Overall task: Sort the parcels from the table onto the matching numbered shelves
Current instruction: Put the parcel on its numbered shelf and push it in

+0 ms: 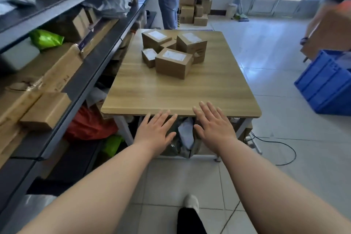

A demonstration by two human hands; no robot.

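On the table [171, 93], nearest parcel [173, 62] lies crosswise.

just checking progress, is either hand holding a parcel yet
No, the left hand and right hand are open and empty.

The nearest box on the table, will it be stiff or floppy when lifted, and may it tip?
The box is probably stiff: its edges look crisp and square. It should hardly tip, since it sits flat and wide on the table. Weight cannot be seen.
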